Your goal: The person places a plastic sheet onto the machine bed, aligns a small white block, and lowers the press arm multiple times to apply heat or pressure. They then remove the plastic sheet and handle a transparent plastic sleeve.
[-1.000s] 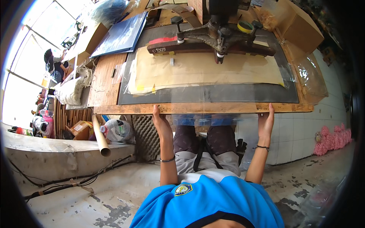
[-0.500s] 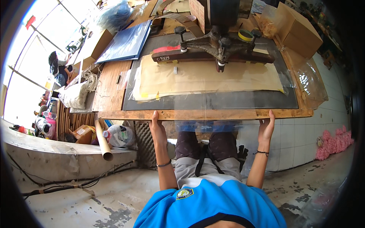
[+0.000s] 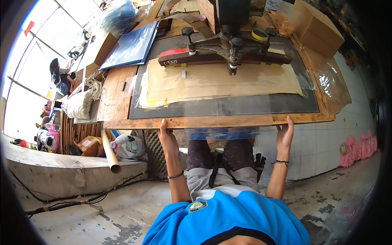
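Observation:
My left hand holds the wooden front edge of the worktable, thumb up against it and fingers mostly hidden underneath. Further right, my right hand grips the same edge in a like way. Between them a clear plastic sheet drapes over the edge and hangs down in front of my legs. Behind the edge, tan paper lies taped on a dark mat. Above the paper sits a long dark bar, fixed to a metal bracket with several knobs.
Blue plastic sheets lie at the table's left. A yellow tape roll and a cardboard box are at the back right. A cardboard tube leans at lower left, near cables. Another person sits at far left.
The whole view has shifted slightly, with the table a little further left in the picture. Both hands stay on the table edge, and nothing on the table has visibly moved.

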{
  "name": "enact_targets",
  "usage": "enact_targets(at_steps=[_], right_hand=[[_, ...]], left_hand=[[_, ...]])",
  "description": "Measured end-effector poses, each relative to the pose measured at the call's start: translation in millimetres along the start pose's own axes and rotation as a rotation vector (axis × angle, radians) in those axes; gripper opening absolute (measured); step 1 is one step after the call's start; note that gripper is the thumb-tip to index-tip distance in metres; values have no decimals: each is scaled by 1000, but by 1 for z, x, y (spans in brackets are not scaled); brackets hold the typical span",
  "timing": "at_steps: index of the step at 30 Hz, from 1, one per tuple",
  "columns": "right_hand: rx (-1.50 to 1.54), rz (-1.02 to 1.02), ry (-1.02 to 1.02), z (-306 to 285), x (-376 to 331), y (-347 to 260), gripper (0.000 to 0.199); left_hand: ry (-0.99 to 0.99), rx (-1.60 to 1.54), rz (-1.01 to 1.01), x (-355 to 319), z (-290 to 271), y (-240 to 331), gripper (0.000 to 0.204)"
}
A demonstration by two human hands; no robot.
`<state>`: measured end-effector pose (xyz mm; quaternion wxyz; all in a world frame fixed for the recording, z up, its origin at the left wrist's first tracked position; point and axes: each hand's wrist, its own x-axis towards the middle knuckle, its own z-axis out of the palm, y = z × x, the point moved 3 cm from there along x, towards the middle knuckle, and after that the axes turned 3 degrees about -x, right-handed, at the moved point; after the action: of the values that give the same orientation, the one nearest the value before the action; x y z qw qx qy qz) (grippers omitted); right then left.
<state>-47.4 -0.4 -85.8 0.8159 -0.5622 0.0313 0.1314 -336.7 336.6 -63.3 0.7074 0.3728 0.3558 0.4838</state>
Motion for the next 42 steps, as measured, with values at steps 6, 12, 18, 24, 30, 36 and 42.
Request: enact_targets(at_steps=[6,12,18,24,30,36,42], right_hand=[[-17,-4,4,5,-4,-4,66],[11,3,15,7,-6,-6,67],[14,13,10,5,-5,-5,64],[8,15,6,3,-4,-2,62],[26,27,7,3,-4,-3,62],[34,30,4,5,-6,-4,64],[26,40,0,5,-7,-5,64]], left_hand=[[2,-24,3,-1,0,0,44],[-7,-41,7,-2,5,4,39],[-1,-41,10,-7,9,8,37],[-12,-65,11,-4,5,5,35],[-14,-80,-8,-3,6,4,35],[-19,-33,4,-5,7,5,47],[-19,-39,-5,-6,8,5,49]])
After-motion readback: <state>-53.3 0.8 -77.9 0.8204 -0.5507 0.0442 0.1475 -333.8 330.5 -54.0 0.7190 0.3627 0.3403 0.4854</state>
